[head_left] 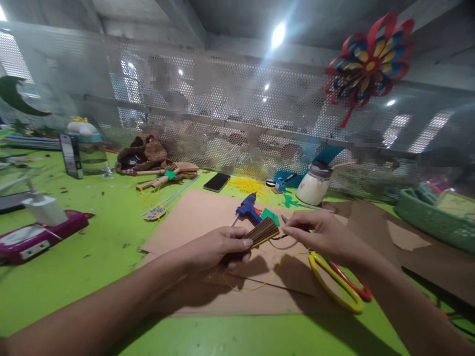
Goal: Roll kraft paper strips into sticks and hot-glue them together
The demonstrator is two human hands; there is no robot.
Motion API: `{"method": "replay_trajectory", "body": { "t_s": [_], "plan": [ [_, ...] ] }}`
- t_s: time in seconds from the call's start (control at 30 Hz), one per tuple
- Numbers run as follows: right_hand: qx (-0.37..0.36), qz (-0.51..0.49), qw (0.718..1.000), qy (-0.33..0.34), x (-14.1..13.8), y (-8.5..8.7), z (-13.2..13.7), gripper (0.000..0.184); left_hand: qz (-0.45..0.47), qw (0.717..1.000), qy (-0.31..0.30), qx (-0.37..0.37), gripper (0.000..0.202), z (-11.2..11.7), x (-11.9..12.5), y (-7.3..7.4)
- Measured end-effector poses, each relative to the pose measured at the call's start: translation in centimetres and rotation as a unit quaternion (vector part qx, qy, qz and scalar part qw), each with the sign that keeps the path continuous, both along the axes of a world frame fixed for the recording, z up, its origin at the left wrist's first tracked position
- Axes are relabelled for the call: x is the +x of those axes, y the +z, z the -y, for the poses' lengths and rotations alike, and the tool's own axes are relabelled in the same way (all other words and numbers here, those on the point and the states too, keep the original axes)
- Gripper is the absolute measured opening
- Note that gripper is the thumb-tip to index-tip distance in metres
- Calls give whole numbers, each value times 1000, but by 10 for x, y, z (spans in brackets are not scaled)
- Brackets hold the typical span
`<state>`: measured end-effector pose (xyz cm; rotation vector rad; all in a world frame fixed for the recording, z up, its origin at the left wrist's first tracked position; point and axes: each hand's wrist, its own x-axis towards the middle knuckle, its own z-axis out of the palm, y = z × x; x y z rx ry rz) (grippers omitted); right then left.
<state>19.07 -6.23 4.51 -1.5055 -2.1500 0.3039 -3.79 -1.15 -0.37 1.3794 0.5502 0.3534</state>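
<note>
My left hand [226, 246] grips a pleated stack of brown paper [264, 230] with a yellow strip along its lower edge. Its folds fan out toward the right. Just beyond that end, my right hand [328, 236] has thumb and fingertips pinched together; what they hold, if anything, is too small to make out. A thin yellow thread [256, 289] loops below the hands over brown paper sheets [193, 220]. Scissors with yellow and red handles [336, 287] lie beneath my right wrist, their blades partly hidden. Behind the pleated paper rests a blue glue gun [249, 206] beside a green paper piece [270, 216].
A black phone [217, 182], yellow shreds [247, 185] and a white jar [313, 185] stand toward the back. A purple power strip [44, 240] lies left, a green basket [434, 217] right. A paper flower [371, 64] hangs above, before a perforated metal screen [230, 99].
</note>
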Motion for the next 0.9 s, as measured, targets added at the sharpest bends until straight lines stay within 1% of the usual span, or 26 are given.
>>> {"method": "replay_trajectory", "body": {
  "t_s": [0.13,0.27,0.37,0.47,0.63,0.7,0.77,0.8,0.83,0.9],
  "plan": [
    [-3,0,1000,-11,1,-1,0,26,0,1000,-3,-25,22,-3,-1,0],
    [-19,0,1000,-1,3,-3,-2,27,28,999,-9,-42,23,-4,-2,0],
    [-40,-31,999,13,4,-3,-2,27,32,998,-4,-53,27,-4,-3,0],
    [-63,-66,996,12,5,-4,-3,27,29,997,2,-65,31,-3,-3,1],
    [-76,-75,994,20,5,-13,-9,27,37,998,-9,-42,27,-1,-2,-1],
    [-81,-75,994,22,7,-16,-12,24,25,999,-10,-32,28,-2,-2,-2],
    [-70,-77,994,17,9,-15,-13,21,10,1000,-7,-25,27,-3,-2,-4],
    [-57,-73,996,14,9,-14,-13,25,2,1000,-6,-22,25,-3,-2,-4],
    [-41,-64,997,14,10,-11,-11,34,-6,1000,-6,-20,24,-3,-2,-4],
    [-8,-31,999,34,7,-4,-5,49,-25,1000,-9,-13,22,-2,-1,-3]
  ]
}}
